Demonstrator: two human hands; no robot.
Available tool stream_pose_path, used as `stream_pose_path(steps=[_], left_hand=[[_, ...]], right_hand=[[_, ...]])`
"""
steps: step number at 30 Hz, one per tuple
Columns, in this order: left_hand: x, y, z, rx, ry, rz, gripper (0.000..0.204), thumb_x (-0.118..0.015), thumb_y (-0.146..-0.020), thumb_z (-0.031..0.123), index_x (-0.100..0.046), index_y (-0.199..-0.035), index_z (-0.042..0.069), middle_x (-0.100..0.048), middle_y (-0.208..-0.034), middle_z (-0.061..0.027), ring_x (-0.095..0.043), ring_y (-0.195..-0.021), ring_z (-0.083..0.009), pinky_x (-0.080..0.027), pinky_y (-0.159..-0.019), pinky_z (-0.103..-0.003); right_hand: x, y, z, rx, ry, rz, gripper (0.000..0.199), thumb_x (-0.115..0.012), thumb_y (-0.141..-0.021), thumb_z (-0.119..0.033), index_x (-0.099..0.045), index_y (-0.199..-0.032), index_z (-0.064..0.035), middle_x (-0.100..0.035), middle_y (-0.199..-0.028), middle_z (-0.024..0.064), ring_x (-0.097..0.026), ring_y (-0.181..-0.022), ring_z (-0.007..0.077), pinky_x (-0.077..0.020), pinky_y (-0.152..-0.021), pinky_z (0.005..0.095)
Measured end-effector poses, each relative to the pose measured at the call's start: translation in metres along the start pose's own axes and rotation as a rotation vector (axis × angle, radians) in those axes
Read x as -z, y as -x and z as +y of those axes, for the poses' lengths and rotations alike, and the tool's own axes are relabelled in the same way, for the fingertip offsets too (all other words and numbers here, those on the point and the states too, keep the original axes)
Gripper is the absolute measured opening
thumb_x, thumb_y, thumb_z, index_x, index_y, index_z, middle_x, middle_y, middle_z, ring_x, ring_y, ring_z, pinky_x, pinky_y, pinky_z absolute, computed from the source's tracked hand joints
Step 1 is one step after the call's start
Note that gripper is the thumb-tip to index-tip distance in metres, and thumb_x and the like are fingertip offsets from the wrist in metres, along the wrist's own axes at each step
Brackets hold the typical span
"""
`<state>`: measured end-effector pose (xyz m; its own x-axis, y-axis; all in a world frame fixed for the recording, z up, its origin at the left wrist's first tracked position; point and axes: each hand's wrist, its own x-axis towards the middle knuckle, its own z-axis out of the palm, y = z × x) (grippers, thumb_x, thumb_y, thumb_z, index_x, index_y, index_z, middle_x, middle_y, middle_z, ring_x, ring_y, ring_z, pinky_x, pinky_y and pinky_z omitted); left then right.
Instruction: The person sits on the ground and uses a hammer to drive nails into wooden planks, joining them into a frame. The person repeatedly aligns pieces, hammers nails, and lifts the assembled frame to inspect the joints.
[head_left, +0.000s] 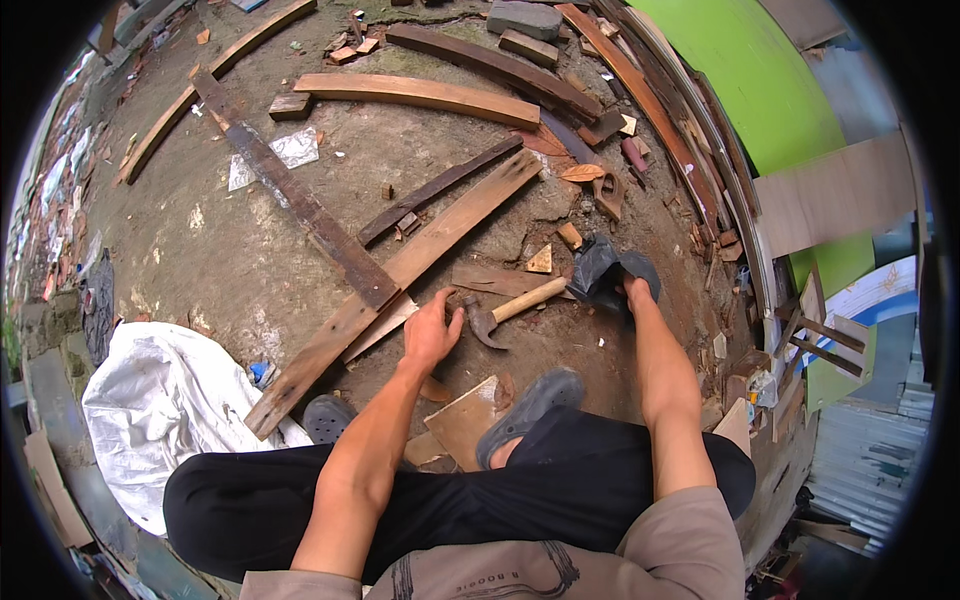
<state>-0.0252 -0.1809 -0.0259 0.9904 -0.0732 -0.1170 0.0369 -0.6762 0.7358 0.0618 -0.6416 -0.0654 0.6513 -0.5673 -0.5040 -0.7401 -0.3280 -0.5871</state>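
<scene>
My left hand (432, 330) hovers beside the claw hammer, its fingers loosely bent and apart, holding nothing. The hammer (528, 300) lies on the ground with its wooden handle pointing to the right. My right hand (634, 288) grips the edge of a black plastic bag (598, 272); some of its fingers are hidden in the bag, and what the bag contains cannot be seen. Left of my left hand, a long plank (460, 222) lies slanted, with a darker beam (300, 190) meeting it crosswise. A thin board piece (500, 280) lies just beyond the hammer.
A white sack (165, 400) is spread beside my left knee. Farther off lie a curved-looking light beam (420, 95), a dark beam (490, 65) and a handsaw handle (607, 195). Stacked timber (680, 130) and green panels (760, 90) line the right side. A flat board (462, 422) lies between my shoes.
</scene>
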Motion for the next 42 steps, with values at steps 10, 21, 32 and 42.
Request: stream_pose_path(steps=[10,21,32,42], left_hand=[[0.008,0.004,-0.004,0.042,-0.028,-0.02,0.041,-0.066,-0.091,0.026,-0.056,-0.128,0.012,-0.072,-0.091,-0.0142,-0.069,-0.086,-0.0344,-0.053,-0.076,-0.045],[0.008,0.001,-0.003,0.039,-0.044,-0.025,0.038,-0.065,-0.093,0.027,-0.058,-0.127,0.012,-0.073,-0.09,-0.0142,-0.07,-0.082,-0.0351,-0.054,-0.074,-0.044],[-0.016,-0.009,0.023,-0.014,-0.002,-0.081,0.038,-0.066,-0.092,0.027,-0.059,-0.127,0.012,-0.073,-0.089,-0.0137,-0.07,-0.082,-0.0345,-0.054,-0.073,-0.044],[-0.018,-0.012,0.026,-0.023,-0.018,-0.076,0.038,-0.066,-0.092,0.026,-0.059,-0.126,0.01,-0.072,-0.088,-0.0131,-0.07,-0.081,-0.0344,-0.053,-0.071,-0.044]], right_hand=[[-0.004,-0.002,-0.051,0.159,0.559,-0.042,0.039,-0.05,-0.099,-0.028,-0.064,-0.127,-0.0054,-0.064,-0.131,0.0117,-0.06,-0.12,0.0295,-0.0513,-0.093,0.0413],[0.01,0.006,-0.111,0.205,0.48,-0.309,0.06,-0.058,-0.091,-0.048,-0.066,-0.122,0.003,-0.065,-0.131,0.0178,-0.06,-0.121,0.0308,-0.0449,-0.099,0.0409],[0.011,-0.047,-0.059,0.149,0.786,-0.167,0.065,-0.062,-0.087,-0.051,-0.059,-0.138,-0.0109,-0.05,-0.149,0.0181,-0.047,-0.138,0.0365,-0.0379,-0.113,0.0467],[0.0,-0.008,-0.072,0.06,0.969,-0.131,0.044,-0.053,-0.096,-0.037,-0.061,-0.133,-0.0137,-0.062,-0.135,0.0113,-0.066,-0.107,0.0318,-0.056,-0.084,0.0407]])
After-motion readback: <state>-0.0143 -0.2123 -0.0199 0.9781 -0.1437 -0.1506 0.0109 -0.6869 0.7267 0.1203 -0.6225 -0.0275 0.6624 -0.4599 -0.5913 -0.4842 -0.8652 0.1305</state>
